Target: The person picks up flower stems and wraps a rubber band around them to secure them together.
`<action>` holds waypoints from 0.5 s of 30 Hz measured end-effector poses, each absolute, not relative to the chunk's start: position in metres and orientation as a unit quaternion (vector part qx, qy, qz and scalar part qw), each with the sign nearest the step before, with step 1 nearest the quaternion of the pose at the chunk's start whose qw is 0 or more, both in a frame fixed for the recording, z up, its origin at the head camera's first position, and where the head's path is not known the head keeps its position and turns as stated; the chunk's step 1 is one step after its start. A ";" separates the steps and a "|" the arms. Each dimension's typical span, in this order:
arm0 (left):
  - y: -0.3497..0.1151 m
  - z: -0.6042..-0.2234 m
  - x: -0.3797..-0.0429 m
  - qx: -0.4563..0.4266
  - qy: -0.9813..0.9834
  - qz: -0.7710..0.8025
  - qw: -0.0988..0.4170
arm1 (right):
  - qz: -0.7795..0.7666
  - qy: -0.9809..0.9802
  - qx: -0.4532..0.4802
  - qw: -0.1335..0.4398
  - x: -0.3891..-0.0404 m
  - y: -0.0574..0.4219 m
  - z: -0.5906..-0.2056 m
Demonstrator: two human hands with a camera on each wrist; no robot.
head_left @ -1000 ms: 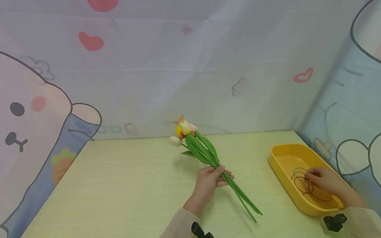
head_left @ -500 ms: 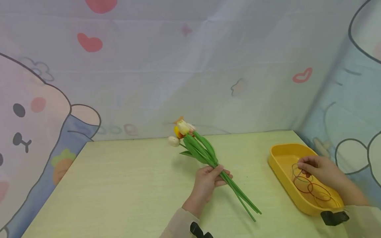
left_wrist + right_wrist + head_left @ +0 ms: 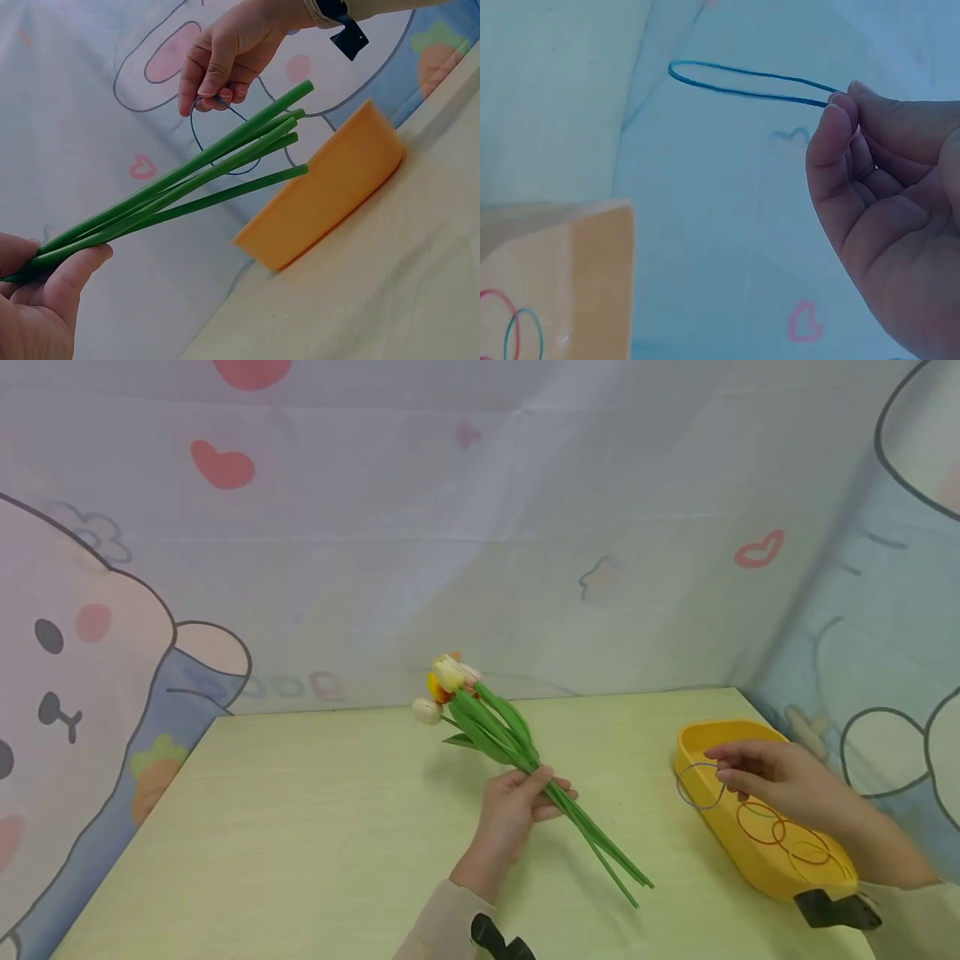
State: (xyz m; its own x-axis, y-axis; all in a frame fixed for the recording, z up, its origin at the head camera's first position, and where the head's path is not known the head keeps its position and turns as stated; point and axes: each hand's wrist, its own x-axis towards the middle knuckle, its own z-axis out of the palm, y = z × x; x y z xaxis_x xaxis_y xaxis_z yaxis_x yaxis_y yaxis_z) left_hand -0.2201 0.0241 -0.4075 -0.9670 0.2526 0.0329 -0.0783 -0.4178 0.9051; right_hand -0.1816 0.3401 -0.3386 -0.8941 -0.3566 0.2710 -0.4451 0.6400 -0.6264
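Lifted blue band (image 3: 735, 92) clear of red band (image 3: 765, 843) in yellow tray (image 3: 731, 837); moved right hand (image 3: 780, 781) up and leftward, out from among loops; now pinching blue band, showing across tray's left wall in head view

We see the right-hand grip (image 3: 900, 202) pinching a thin, elongated blue loop (image 3: 742, 94) that extends leftward. Lower left, we note a smooth orange-yellow tray (image 3: 604, 277) containing a thin red loop (image 3: 515, 319) crossing a blue-green loop (image 3: 540, 330); a pink heart (image 3: 793, 324) marks the pale-blue backdrop (image 3: 712, 232).
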 end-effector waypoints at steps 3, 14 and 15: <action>0.022 -0.406 -0.221 0.086 0.529 0.839 0.093 | 0.354 -0.899 0.247 0.075 -0.179 0.330 -0.334; 0.006 -0.397 -0.227 0.081 0.509 0.853 0.075 | 0.337 -0.879 0.297 0.159 -0.165 0.301 -0.325; 0.005 -0.396 -0.228 0.079 0.506 0.856 0.073 | 0.339 -0.876 0.304 0.162 -0.163 0.298 -0.324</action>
